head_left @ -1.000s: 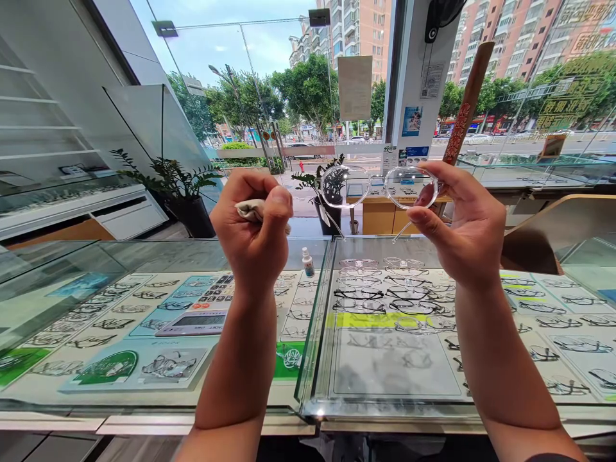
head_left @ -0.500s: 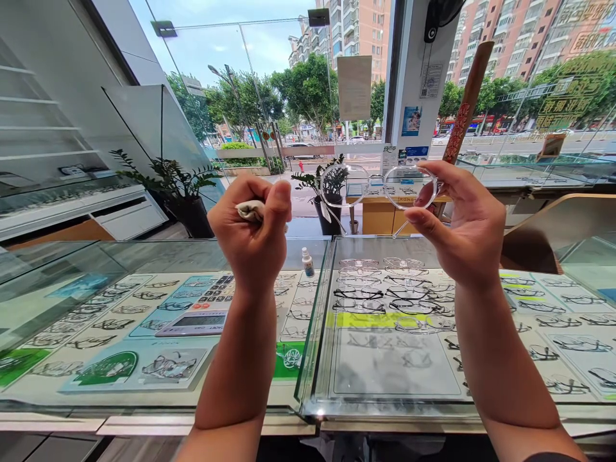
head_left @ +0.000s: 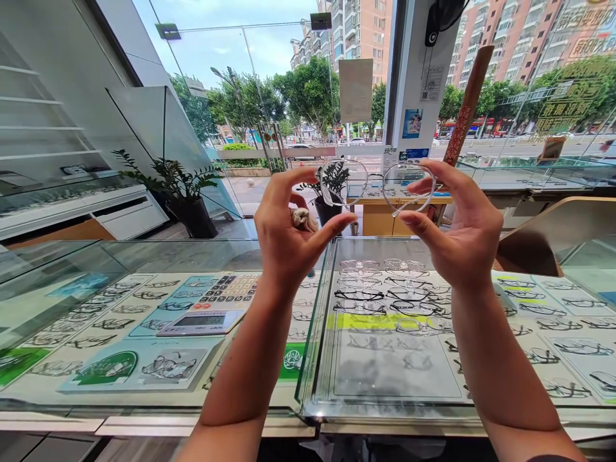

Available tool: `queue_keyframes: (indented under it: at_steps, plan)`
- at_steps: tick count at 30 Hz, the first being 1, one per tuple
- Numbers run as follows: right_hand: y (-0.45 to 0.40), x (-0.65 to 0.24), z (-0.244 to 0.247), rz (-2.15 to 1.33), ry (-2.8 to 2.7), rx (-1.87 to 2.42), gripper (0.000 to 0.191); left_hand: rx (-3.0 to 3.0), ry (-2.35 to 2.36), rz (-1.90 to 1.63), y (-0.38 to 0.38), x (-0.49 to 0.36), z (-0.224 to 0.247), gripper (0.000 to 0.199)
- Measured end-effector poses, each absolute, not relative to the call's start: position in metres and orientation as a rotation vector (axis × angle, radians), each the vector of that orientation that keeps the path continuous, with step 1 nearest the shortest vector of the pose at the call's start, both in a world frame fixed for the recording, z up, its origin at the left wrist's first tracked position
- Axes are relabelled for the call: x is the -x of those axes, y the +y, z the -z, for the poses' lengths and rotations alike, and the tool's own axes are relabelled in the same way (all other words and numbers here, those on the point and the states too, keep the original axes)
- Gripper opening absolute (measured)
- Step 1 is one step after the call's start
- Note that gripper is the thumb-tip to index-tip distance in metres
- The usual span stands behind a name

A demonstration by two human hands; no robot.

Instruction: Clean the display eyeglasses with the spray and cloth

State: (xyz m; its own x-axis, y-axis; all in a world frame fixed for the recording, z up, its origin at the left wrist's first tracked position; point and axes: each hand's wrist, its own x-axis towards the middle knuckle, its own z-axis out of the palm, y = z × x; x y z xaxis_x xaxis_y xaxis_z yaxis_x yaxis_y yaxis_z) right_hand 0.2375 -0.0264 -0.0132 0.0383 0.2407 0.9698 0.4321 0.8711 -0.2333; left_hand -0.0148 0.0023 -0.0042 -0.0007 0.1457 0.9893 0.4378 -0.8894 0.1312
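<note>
A pair of eyeglasses with clear round rims is held up in front of me, lenses toward the shop window. At its right rim, my right hand grips it between thumb and fingers. My left hand has a crumpled pale cloth tucked in its curled lower fingers. Its index finger reaches the left rim, while the thumb stretches below that lens, apart from it. Whether the index finger presses on the frame I cannot tell. Behind the left wrist, a small bottle is mostly hidden.
Below my hands stands a glass display counter with rows of eyeglasses inside. A large calculator lies on its left part. At the right is a wooden chair back. Potted plants stand beyond the counter, before the glass front.
My left hand has moved right and unfolded its thumb and index finger beside the left lens, the cloth still in its palm. My right hand and the eyeglasses have barely moved.
</note>
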Motion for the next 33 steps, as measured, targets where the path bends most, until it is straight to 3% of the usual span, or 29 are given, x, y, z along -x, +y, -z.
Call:
queue_keyframes:
  at_steps: [11, 24, 29, 33]
  plan:
    - [-0.0268, -0.2354, 0.0152, 0.336, -1.605, 0.590, 0.058, 1.922, -0.723, 1.916, -0.0031, 0.0124, 0.0070, 0.062]
    - [-0.0268, -0.2306, 0.0139, 0.278, -1.528, 0.613, 0.059, 1.801, -0.783, 1.990, -0.0011, 0.0107, 0.0105, 0.059]
    - [-0.0232, -0.2284, 0.0161, 0.109, -1.428, 0.618, 0.033, 1.767, -0.821, 2.026, 0.0004, 0.0107, 0.0124, 0.059]
    - [-0.0207, -0.2285, 0.0166, 0.014, -1.358, 0.612, 0.023, 1.754, -0.826, 1.965, 0.0019, 0.0094, 0.0128, 0.059]
